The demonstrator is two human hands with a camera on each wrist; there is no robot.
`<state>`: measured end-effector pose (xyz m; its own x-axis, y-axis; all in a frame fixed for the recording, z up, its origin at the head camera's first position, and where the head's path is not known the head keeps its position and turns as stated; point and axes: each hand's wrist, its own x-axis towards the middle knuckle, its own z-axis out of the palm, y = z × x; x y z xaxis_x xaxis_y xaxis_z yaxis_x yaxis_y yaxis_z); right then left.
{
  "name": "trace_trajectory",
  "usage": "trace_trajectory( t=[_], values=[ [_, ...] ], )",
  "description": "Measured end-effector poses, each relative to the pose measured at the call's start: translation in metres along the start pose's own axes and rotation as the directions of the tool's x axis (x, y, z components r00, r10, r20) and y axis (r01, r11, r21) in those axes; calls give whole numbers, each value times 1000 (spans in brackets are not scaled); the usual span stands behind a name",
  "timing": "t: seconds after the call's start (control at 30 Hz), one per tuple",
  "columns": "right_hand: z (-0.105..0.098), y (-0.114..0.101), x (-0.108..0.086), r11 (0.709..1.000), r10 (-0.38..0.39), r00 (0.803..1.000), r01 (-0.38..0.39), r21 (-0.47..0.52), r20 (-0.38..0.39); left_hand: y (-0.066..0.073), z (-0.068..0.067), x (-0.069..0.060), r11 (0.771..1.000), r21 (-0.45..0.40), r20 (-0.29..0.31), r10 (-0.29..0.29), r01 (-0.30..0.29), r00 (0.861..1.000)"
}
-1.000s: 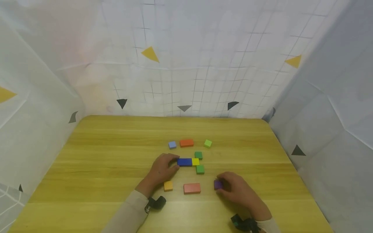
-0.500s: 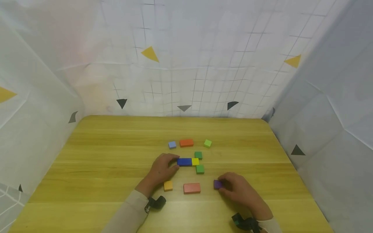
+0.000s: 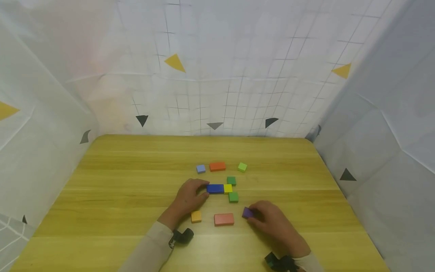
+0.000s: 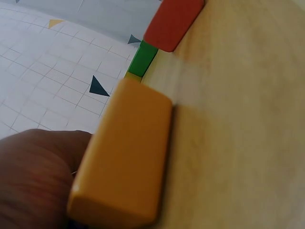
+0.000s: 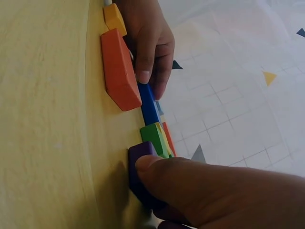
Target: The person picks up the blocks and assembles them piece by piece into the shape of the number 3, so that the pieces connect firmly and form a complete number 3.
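Note:
My left hand (image 3: pixel 188 197) pinches the left end of a long blue block (image 3: pixel 215 189) between thumb and finger. Against the blue block's right end lies a yellow block (image 3: pixel 228 188). A green block (image 3: pixel 231 180) sits just beyond the yellow one, and a second green block (image 3: pixel 233 197) just nearer. To the right, my right hand (image 3: pixel 276 223) holds a small purple block (image 3: pixel 247 212), turned at an angle. In the right wrist view, the thumb presses the purple block (image 5: pixel 139 174) on one face; the opposing fingers are mostly hidden.
Near the front lie an orange block (image 3: pixel 196 217), close to the left wrist, and a long pinkish-red block (image 3: pixel 224 219) between the hands. Farther back are a light blue block (image 3: pixel 201 169), a red block (image 3: pixel 217 166) and a lime green block (image 3: pixel 242 167). White sheeting surrounds the wooden table (image 3: pixel 136 158).
My right hand has moved left with the purple block, which has turned and come nearer the pinkish-red block. The left hand and the other blocks have stayed in place.

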<state>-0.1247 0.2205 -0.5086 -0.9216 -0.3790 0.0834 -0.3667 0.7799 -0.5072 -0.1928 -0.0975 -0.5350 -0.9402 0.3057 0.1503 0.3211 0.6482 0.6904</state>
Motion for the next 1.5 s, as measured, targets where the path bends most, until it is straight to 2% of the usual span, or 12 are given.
trace_trajectory(
  t=[0.33,0.47,0.7,0.97,1.23,1.5],
  values=[
    [7,3,2,999,31,999,-31,-20,-4,-1,2,0,1000,-16,-7,-7,7,1000],
    [8,2,1,1000,6,1000,-6,-18,-27,0,1,0,1000,-11,-6,-11,11,1000],
    [15,-2,2,996,-84,991,82,-23,-101,-1,2,0,1000,-5,-4,-15,15,1000],
    [24,-5,2,995,-94,987,95,1,-130,-2,3,1,1000,2,-8,-9,9,1000],
    [28,-7,2,992,-124,977,120,-34,-172,-2,1,1,1000,-6,3,-8,8,1000],
    [28,-7,1,993,-117,978,113,-33,-170,-3,2,2,1000,-10,9,-12,12,1000]
  ],
)
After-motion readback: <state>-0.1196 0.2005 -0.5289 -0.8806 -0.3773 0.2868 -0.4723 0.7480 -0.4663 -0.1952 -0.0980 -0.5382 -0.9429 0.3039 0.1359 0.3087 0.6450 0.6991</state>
